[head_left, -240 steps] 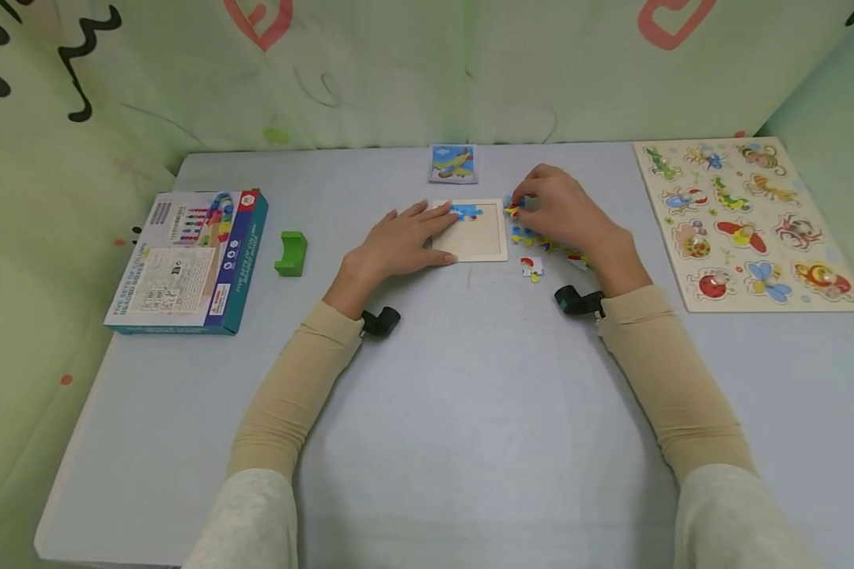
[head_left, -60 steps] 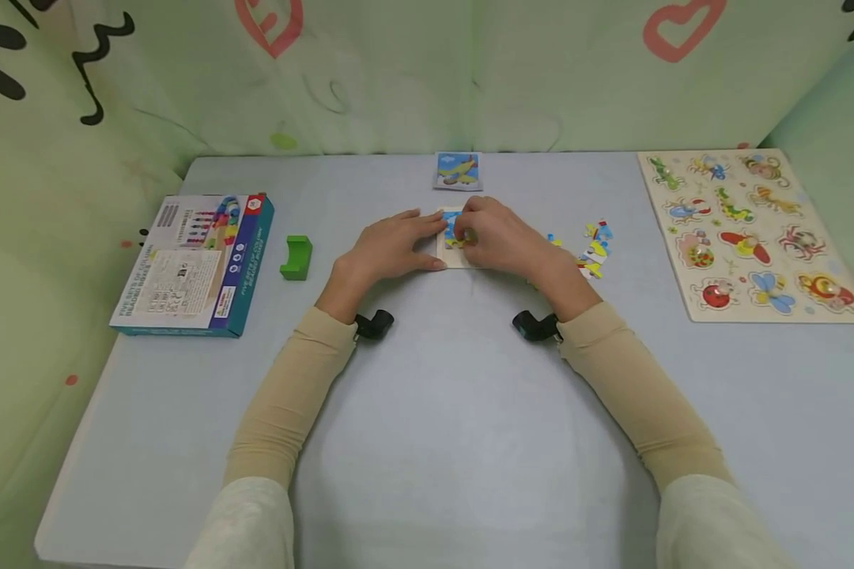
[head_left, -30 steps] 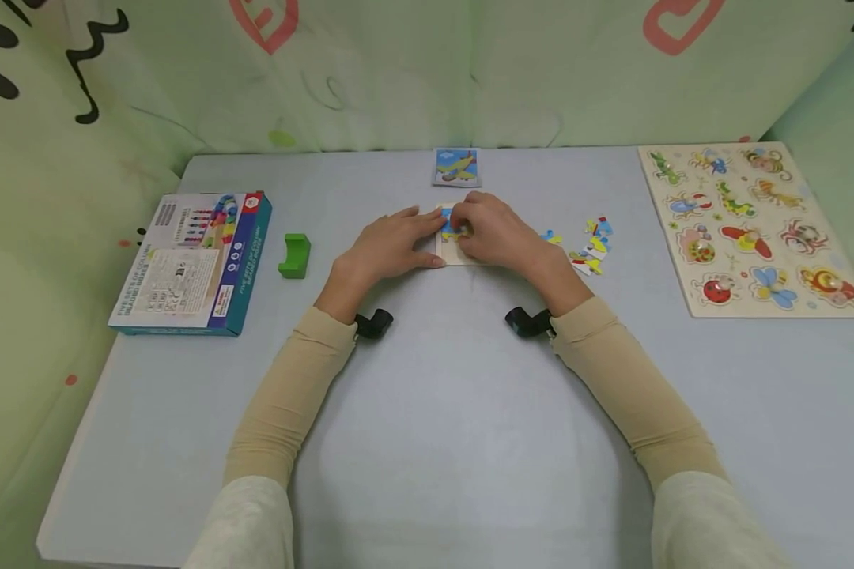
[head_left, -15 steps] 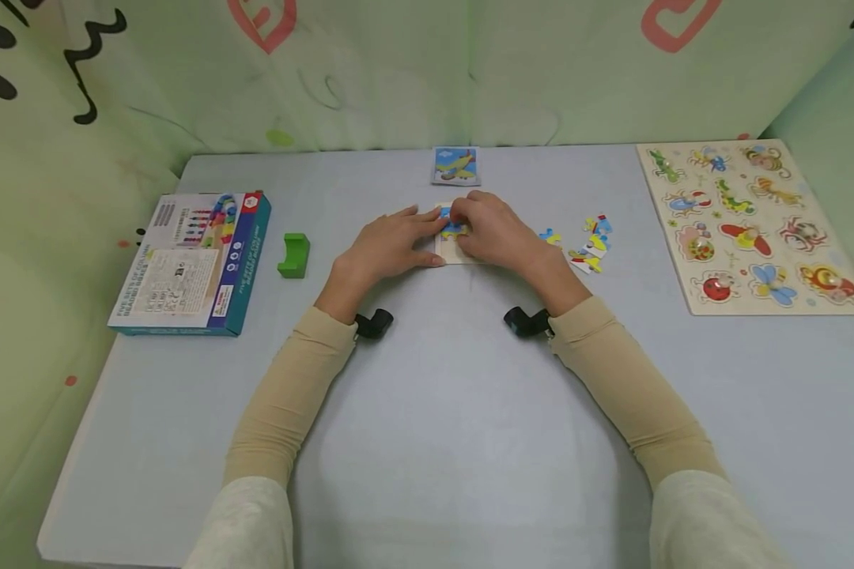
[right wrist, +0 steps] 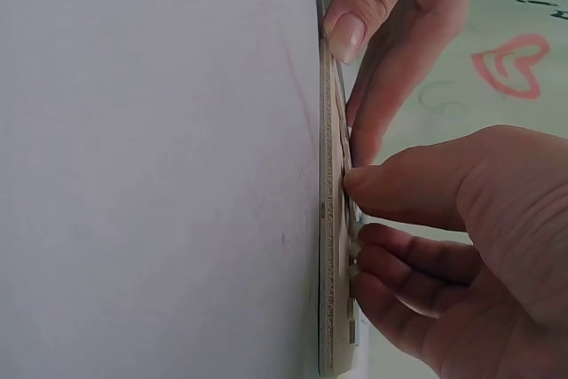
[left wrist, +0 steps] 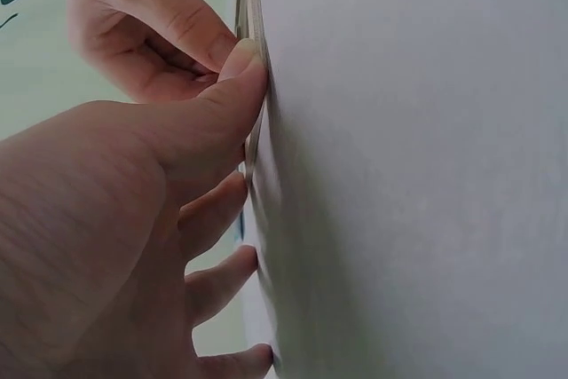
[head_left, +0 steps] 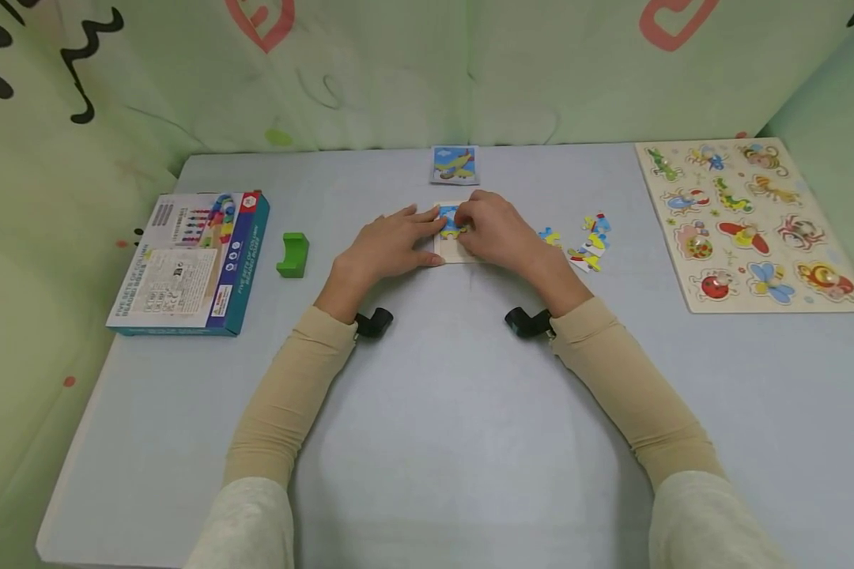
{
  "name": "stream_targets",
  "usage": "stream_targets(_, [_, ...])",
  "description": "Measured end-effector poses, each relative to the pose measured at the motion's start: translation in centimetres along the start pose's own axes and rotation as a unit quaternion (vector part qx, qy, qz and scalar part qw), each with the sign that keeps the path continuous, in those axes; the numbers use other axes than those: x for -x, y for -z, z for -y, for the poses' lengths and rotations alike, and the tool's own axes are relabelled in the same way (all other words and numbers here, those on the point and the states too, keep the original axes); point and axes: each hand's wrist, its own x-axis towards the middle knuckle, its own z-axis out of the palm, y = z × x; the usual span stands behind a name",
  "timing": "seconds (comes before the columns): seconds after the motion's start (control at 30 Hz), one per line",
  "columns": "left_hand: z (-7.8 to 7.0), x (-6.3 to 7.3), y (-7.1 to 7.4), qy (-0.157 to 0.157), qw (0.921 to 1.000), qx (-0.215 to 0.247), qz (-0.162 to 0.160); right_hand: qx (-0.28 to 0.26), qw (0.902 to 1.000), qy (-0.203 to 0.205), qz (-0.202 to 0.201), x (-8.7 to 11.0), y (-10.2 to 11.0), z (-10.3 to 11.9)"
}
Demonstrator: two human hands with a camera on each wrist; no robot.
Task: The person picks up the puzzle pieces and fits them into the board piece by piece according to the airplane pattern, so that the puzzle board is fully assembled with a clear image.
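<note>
A small wooden puzzle tray (head_left: 458, 253) lies flat at the middle back of the table, with joined blue and yellow jigsaw pieces (head_left: 447, 212) in its upper left. My left hand (head_left: 391, 243) rests with spread fingers on the tray's left edge; its thumb (left wrist: 240, 64) presses the near corner. Over the tray's right part, my right hand (head_left: 498, 229) has curled fingers and pinches a jigsaw piece mostly hidden beneath them. In the right wrist view, the right thumb (right wrist: 399, 188) and fingertips sit right at the pieces on the tray (right wrist: 333, 246).
Loose jigsaw pieces (head_left: 592, 243) lie right of the tray, one cluster (head_left: 549, 235) close to the right wrist. Behind the tray is an airplane picture card (head_left: 455, 165). A green block (head_left: 294, 255) and a box (head_left: 185, 265) are at left, an insect puzzle board (head_left: 754, 225) at right.
Since eight seconds ago, my right hand has moved left from the loose pieces onto the tray, where more pieces now sit. Over the last second it shifts only slightly; the left hand stays.
</note>
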Motion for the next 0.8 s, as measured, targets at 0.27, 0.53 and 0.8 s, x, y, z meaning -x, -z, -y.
stream_targets(0.27, [-0.09, -0.03, -0.03, 0.001, 0.9999, -0.01, 0.004, -0.019, 0.9996, 0.018, -0.004, 0.13, -0.07, 0.22])
stream_targets(0.53, [-0.32, 0.03, 0.04, -0.001, 1.0, 0.004, -0.002, -0.013, 0.9998, 0.005, -0.017, 0.04, -0.23, 0.11])
stream_targets(0.8, [-0.11, -0.14, -0.29, -0.014, 0.9997, 0.013, -0.015, 0.001, 0.9999, -0.011, -0.007, 0.04, -0.03, 0.29])
